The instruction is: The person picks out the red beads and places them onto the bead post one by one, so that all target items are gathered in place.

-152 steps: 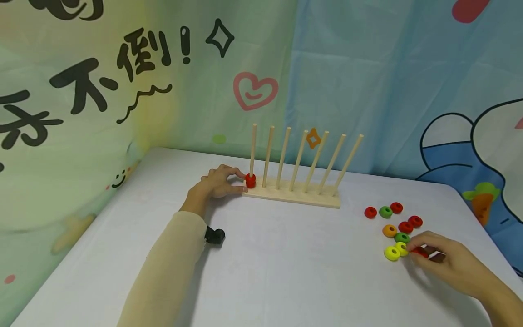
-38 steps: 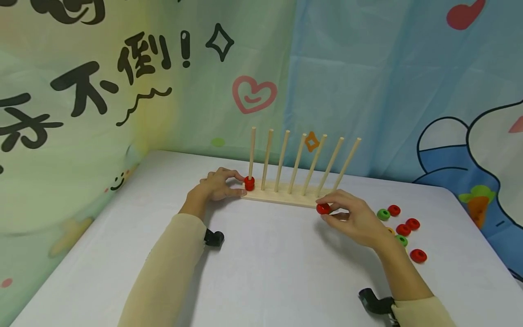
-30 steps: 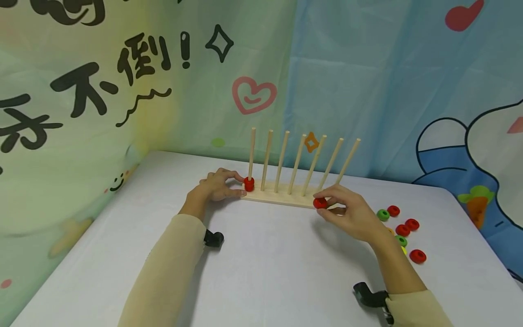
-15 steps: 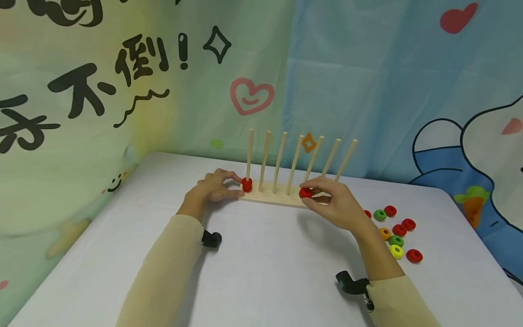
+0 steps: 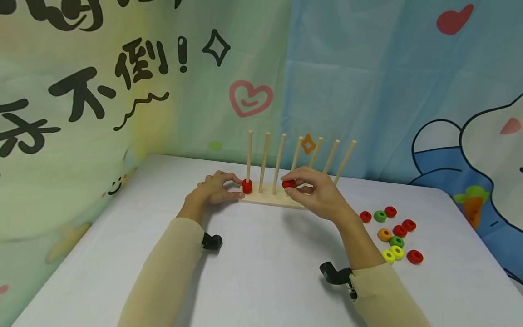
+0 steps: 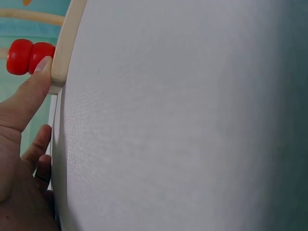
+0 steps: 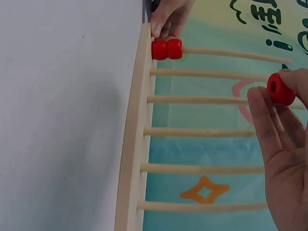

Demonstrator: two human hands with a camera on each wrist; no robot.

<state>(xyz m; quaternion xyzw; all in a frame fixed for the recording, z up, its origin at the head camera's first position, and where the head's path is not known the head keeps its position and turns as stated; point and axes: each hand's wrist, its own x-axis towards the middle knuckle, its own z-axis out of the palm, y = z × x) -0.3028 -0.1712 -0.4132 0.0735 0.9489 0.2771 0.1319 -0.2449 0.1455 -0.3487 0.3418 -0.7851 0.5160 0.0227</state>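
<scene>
Pinching round red bead (image 5: 288, 184) in right grip (image 5: 316, 190), pale wooden peg rack (image 5: 266, 198) in left grip (image 5: 216, 188); with two red beads (image 5: 247, 186) threaded, assorted-colour beads (image 5: 382, 237) loose on counter (image 5: 253, 272).

The left arm (image 5: 161, 272) reaches from near left towards the far middle, the left hand (image 5: 216, 188) low, thumb (image 6: 30, 96) and index finger (image 5: 231, 177) curved apart. The right arm (image 5: 386, 295) angles in from near right, the right hand (image 5: 318, 190) raised, its fingers (image 7: 263, 126) pinching.

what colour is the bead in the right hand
The bead pinched by the right hand is red, clearest in the right wrist view.
</scene>
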